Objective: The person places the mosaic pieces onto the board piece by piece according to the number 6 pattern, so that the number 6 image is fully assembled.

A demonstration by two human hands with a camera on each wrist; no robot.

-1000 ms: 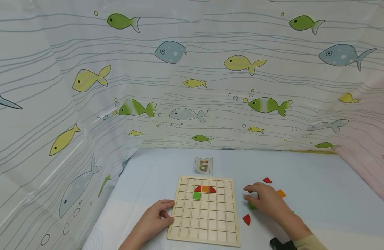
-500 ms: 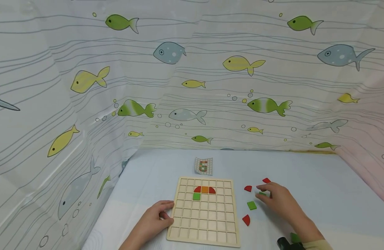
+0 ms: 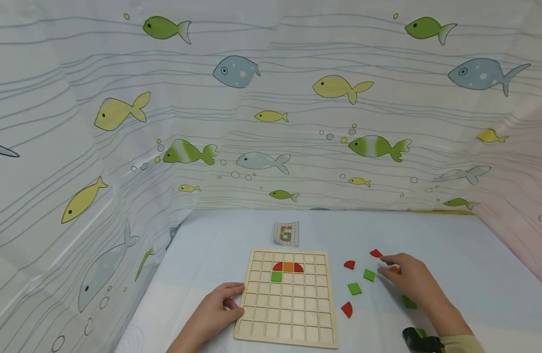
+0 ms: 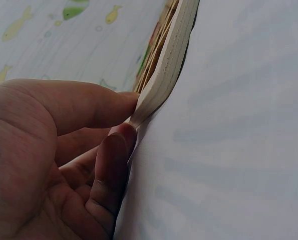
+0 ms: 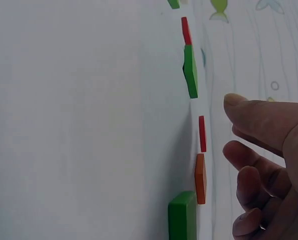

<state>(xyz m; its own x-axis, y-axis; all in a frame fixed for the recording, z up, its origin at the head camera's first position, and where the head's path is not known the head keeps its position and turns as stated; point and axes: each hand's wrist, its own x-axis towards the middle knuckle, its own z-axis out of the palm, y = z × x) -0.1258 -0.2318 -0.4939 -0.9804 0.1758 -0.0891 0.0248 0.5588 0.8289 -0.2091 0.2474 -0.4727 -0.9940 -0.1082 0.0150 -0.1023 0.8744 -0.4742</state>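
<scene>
I note a narrow lane right of the pale wooden grid board; farther right, flat green squares and flat red quarter-circles obstruct low passage.

no text or numbers legible

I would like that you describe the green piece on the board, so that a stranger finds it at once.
Find the pale gridded board. In its far part, an orange square sits between two red pieces. Just below the left red one is the green square, the only green piece set in the board.
</scene>
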